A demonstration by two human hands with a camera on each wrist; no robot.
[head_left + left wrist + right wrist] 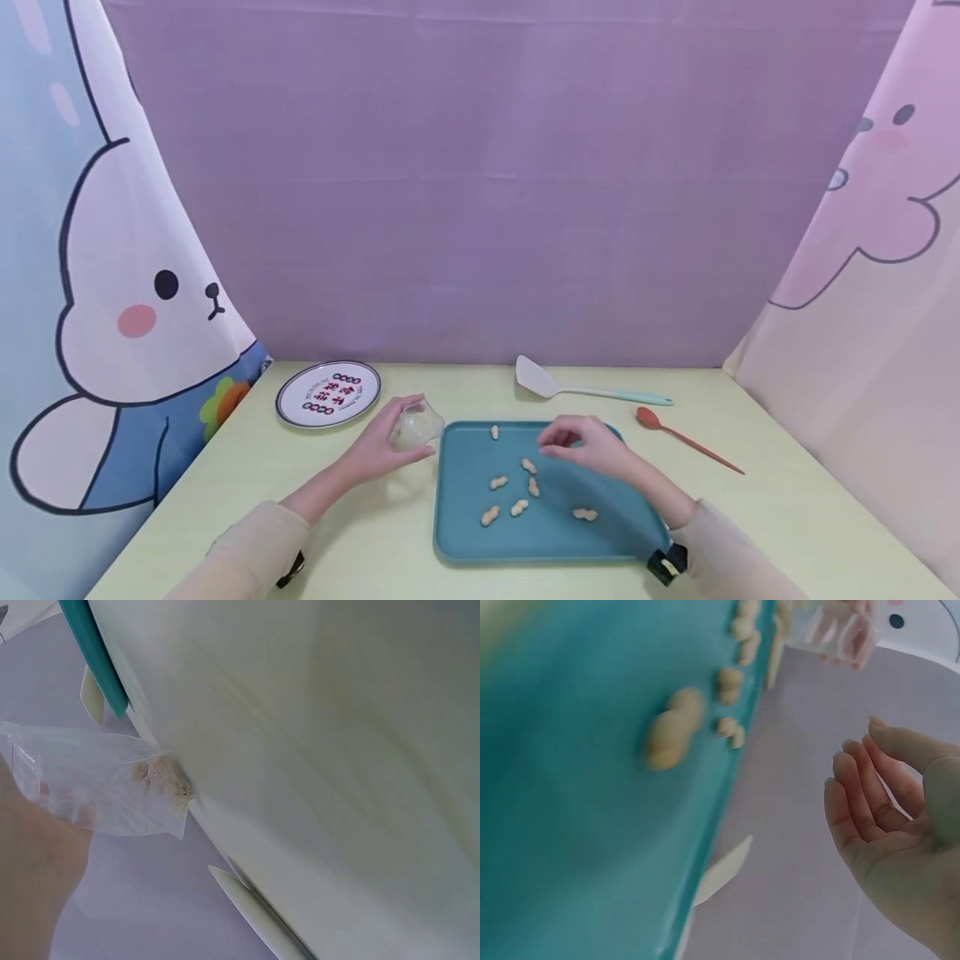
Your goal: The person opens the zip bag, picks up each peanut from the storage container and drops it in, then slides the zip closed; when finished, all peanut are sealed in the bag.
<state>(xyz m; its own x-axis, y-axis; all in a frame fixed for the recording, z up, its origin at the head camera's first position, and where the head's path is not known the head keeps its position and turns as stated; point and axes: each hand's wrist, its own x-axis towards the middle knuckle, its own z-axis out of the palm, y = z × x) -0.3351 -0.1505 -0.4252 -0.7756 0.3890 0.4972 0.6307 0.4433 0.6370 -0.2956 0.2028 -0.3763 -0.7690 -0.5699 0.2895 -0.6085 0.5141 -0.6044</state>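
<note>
My left hand (381, 445) holds a small clear plastic zip bag (420, 425) above the table, left of the teal tray (555, 540). In the left wrist view, peanuts (166, 780) lie bunched at the bottom of the bag. Over the tray's right half hovers my right hand (592, 448), its fingers loosely bent and nothing between them, as the right wrist view shows. Several unshelled peanuts are scattered across the tray, among them one peanut (490, 515) at the front left and another peanut (584, 514) further right.
A white plate (292, 398) with red print is at the back left. Behind the tray lies a white spatula (536, 379) with a mint handle. An orange-red spoon (697, 447) rests right of the tray. A purple curtain (487, 208) hangs behind the table.
</note>
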